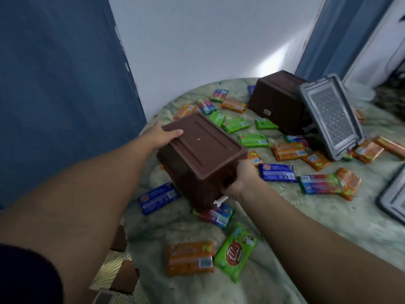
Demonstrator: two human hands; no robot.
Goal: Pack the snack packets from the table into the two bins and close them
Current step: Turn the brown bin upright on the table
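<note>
The person holds a brown bin upside down and tilted above the middle of the tabletop, its base facing up. The left hand lies on the far left corner of the base, fingers fairly straight with the thumb hidden behind the edge. The right hand curls round the near right end, fingers hooked into what looks like the handle slot.

A second brown bin also sits overturned toward the far edge, with a grey lid leaning against it. Another grey lid shows partly at the right edge. Snack packets lie scattered across the whole tabletop: green and orange ones near the far side, a blue packet just beside the right hand, another blue packet toward the left edge, and an orange packet and a green packet near the front edge.

Nothing appears packed so far; the bin probably needs turning upright first. The risks seem to lie there. The left hand's flat hold gives little purchase, so the bin could slip as it rotates. Set down carelessly, it may land on the striped packet beneath it and rock or crush it. A swinging corner could also sweep the blue packet off the left edge, where it lies close to the rim. A small white latch hanging below the bin could catch on a wrapper.
</note>
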